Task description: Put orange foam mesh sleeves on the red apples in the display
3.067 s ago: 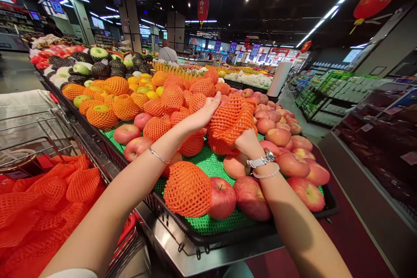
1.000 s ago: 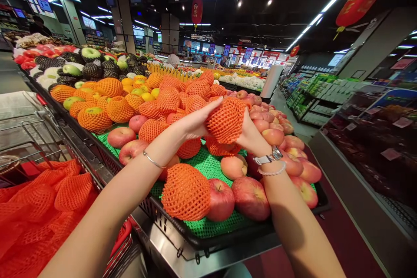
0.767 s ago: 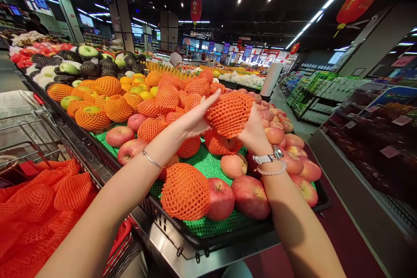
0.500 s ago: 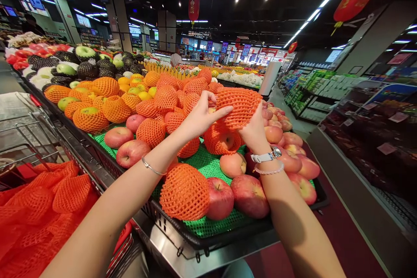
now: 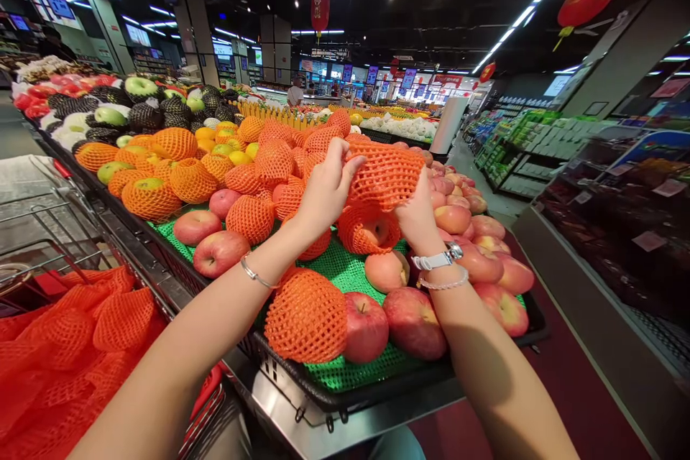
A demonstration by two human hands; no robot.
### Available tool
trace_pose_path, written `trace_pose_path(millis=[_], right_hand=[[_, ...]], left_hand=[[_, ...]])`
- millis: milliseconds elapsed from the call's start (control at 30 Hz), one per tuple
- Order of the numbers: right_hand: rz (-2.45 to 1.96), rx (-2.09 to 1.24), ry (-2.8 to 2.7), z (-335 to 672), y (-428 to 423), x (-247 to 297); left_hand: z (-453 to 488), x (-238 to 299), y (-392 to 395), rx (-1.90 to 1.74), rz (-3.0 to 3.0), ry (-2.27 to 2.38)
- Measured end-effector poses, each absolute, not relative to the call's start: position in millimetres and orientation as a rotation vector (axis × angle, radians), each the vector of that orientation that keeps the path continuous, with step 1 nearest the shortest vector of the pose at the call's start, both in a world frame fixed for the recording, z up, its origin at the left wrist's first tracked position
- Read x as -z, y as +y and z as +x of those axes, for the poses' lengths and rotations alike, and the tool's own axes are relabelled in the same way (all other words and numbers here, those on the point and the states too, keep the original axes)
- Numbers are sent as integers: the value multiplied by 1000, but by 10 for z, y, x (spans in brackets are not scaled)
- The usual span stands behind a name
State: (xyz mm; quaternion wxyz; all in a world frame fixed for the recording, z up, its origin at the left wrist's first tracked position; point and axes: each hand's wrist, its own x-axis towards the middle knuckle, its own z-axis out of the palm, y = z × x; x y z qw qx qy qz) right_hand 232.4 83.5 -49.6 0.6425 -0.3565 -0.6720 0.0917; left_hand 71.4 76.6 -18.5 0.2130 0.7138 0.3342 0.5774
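Note:
An orange foam fruit net (image 5: 385, 174) is held up between my two hands above the fruit display. My left hand (image 5: 326, 183) pinches its left edge between thumb and fingers. At the net's right end, my right hand (image 5: 417, 215) grips it, with most of its fingers hidden behind the mesh; whether fruit is inside I cannot tell. Just below lies an apple in an orange net (image 5: 377, 230). Bare red apples (image 5: 416, 323) and another netted fruit (image 5: 306, 316) rest nearer to me on green matting (image 5: 345, 269).
A black crate rim (image 5: 323, 399) runs along the front. Bare apples (image 5: 485, 259) are heaped at right, and orange-netted fruit (image 5: 151, 198) at left. A shopping cart (image 5: 59, 230) stands lower left beside a heap of empty orange nets (image 5: 70, 359). Shelves (image 5: 517, 144) line the right aisle.
My left hand has shifted slightly left and turned more upright, its thumb now raised at the net's edge. The net has moved a little left; my right hand keeps its grip.

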Motion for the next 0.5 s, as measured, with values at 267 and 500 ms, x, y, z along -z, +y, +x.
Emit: trace_pose_path(millis=[267,500], right_hand=[[-709,-549,-1484,2278,926,579],[-734,-628,-1326,2364,993,651]], left_hand=[[599,131,767,-1565,2025,818],[616,158,824,-1442,2127,583]])
